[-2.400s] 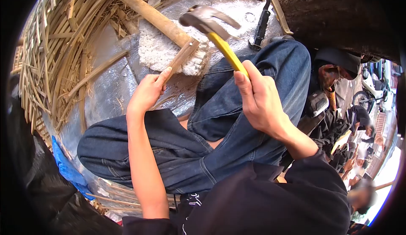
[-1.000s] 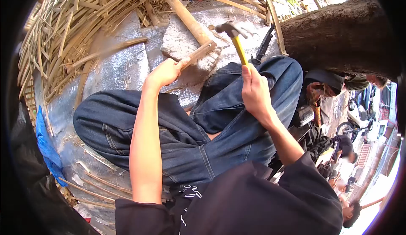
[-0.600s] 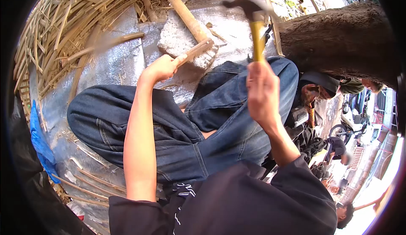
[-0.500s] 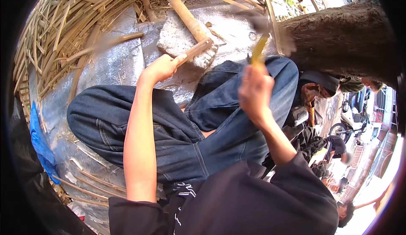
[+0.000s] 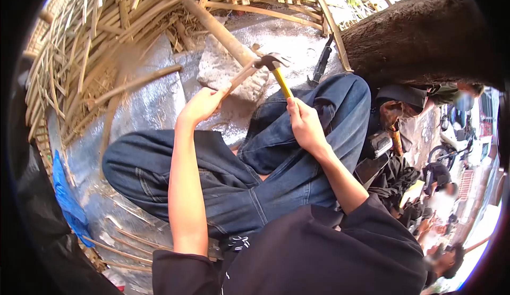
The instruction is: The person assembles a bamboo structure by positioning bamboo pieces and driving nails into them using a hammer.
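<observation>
The right hand [image 5: 307, 126] wraps its grip around a yellow-handled claw hammer [image 5: 281, 81]. The left hand [image 5: 202, 105] clasps a brown wooden stick [image 5: 241, 79] by its near end.

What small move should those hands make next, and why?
Perhaps the right hand should lift the hammer a little: its head covers the far end of the stick, hiding that spot, while the left hand grips the near end.

In the right fingers [image 5: 296, 109], the hammer [image 5: 283, 84] is yellow with a dark head [image 5: 269, 61]; beyond the left fingers [image 5: 215, 96], the block [image 5: 215, 69] is whitish; below, the jeans [image 5: 146, 159] are blue.
</observation>
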`<state>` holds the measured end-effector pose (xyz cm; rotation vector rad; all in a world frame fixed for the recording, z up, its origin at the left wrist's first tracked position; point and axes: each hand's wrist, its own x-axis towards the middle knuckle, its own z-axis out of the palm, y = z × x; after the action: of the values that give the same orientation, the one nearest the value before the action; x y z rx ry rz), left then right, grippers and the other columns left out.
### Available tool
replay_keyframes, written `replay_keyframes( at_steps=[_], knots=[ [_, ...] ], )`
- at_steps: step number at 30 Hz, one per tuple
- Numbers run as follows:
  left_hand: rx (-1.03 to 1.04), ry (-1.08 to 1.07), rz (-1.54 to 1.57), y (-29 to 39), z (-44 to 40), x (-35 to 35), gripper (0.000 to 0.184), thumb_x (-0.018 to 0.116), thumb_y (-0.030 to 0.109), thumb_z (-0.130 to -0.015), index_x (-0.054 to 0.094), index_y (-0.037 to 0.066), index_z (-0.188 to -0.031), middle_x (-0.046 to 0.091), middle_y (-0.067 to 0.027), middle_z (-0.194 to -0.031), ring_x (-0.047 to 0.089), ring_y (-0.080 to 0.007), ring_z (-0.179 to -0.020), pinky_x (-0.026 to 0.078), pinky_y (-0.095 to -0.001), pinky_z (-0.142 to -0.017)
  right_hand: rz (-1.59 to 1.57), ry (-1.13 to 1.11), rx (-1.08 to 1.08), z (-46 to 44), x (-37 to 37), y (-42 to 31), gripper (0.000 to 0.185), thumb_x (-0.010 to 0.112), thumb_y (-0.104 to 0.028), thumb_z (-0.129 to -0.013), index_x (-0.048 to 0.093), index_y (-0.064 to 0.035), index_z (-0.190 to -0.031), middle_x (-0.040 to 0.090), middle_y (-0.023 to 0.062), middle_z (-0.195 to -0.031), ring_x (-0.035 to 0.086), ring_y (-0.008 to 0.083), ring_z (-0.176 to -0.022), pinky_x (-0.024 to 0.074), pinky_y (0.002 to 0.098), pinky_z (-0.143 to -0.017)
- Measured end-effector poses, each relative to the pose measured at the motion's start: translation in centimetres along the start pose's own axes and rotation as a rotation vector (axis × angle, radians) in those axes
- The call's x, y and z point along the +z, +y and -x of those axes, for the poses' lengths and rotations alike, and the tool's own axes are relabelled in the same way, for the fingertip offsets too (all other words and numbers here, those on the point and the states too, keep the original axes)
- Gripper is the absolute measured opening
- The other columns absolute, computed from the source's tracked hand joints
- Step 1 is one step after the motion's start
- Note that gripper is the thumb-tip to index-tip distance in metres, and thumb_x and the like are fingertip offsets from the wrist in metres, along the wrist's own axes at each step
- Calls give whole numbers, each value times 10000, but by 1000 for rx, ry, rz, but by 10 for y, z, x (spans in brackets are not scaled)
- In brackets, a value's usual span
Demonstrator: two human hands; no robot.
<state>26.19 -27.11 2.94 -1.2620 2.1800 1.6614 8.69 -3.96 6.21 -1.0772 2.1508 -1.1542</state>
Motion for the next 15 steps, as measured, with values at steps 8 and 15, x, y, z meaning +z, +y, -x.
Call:
replay_keyframes(
  at_steps=[8,15],
  knots=[
    [-140,-15,52,36,28,-23,725,548,716,-907,500,66,-588,449,4,-509,409,-104,-418,341,-279,-423,-725,128,208,-8,-19,6,422,404,-398,-1091,476,-98,-803,367,-69,-621,313,29,-496,284,217,-434],
    [-27,48,-328,71,75,-48,542,699,523,-900,504,92,-638,439,37,-552,432,-65,-510,344,-287,-477,-795,103,149,-4,-17,19,412,393,-408,-1092,461,-120,-806,369,-68,-603,315,32,-468,271,213,-407]
  ],
)
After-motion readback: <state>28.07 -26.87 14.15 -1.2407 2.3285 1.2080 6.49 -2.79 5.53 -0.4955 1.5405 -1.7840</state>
